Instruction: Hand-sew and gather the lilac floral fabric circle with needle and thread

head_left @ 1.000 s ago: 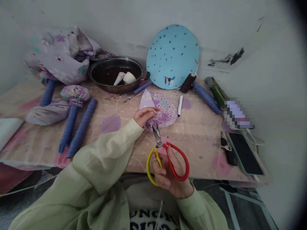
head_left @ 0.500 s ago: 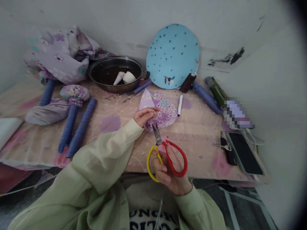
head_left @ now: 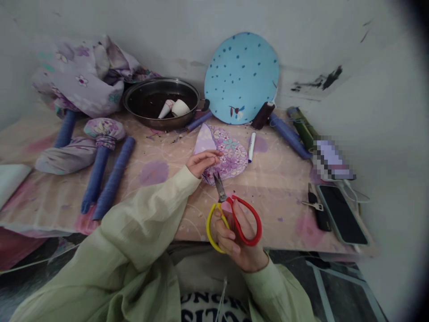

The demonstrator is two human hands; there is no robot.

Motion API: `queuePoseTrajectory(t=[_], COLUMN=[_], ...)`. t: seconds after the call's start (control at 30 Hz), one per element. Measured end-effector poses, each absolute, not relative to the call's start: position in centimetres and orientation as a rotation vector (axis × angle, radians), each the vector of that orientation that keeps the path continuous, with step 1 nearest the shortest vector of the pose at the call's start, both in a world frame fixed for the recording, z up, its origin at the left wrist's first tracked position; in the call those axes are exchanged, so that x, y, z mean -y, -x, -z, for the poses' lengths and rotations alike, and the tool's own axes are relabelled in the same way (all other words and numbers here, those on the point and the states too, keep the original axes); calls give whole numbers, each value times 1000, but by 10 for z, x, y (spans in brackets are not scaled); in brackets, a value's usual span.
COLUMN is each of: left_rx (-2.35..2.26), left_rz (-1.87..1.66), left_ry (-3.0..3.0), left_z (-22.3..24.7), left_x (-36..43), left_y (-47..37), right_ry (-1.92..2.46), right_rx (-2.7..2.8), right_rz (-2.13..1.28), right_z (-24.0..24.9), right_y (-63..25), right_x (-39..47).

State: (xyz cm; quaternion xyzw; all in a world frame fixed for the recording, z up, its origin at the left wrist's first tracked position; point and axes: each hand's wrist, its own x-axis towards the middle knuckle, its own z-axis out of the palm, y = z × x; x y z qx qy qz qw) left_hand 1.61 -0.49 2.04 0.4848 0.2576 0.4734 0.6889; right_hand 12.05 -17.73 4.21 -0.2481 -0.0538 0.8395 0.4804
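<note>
My right hand (head_left: 239,243) grips scissors (head_left: 221,193) with one yellow and one red handle loop. Their blades point away from me, nearly closed, with the tips at the near edge of a floral fabric piece (head_left: 233,154). Whether the blades touch the cloth I cannot tell. Over the left part of this purple-patterned cloth is my left hand (head_left: 203,163), its fingers stretched out and holding nothing visible. A plain lilac patch shows at the cloth's upper left. Just right of the cloth lies a white marker (head_left: 251,147).
A dark pan (head_left: 147,117) holds two thread cones. Behind the cloth a blue dotted disc (head_left: 241,76) leans on the wall beside a dark thread spool (head_left: 263,116). Blue wrapped sticks (head_left: 114,179) lie left; a phone (head_left: 342,214) and key (head_left: 315,205) lie right.
The scissor blades have come slightly closer together, and the yellow loop has shifted a little to the right. My left hand and the cloth have stayed in place.
</note>
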Motion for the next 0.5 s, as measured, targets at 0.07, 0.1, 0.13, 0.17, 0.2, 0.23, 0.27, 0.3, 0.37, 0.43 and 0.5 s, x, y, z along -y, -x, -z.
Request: queuePoseTrajectory(t=[0.07,0.1,0.13,0.17,0.2,0.23,0.27,0.3,0.37,0.43,0.5], left_rx=[-581,-583,-586,-588,-589,-590,-590,-590,-589,-587,-584], left_rz=[-1055,-1053,-1051,-1050,-1048,-1047,-1046,-1044,-1042,-1042,-1041], left_ry=[-1083,-1082,-1081,-1080,-1078,-1076,-1073,-1070,-1061,-1050,-1034], left_z=[-21,-21,-21,-21,-21,-21,-21,-22,-23,-24,-25], left_x=[5,5,5,5,5,5,5,5,5,6,6], left_y=[-16,-16,-16,-16,-16,-16,-16,-16,-16,-16,-16], right_ry=[602,600,595,593,595,608,624,646,685,702,704], right_rx=[135,136,137,137,139,141,144,147,149,140,124], right_rz=[-2049,-2049,-2049,-2047,-2043,-2033,-2018,-2000,-1970,-1980,-2059], right_z=[-42,-42,-42,-42,-42,-42,-43,-44,-46,-48,-49], right_y=[-121,-121,-121,-121,-121,-121,-121,-120,-119,-119,-121], right_x=[177,177,177,177,177,178,177,177,176,175,178])
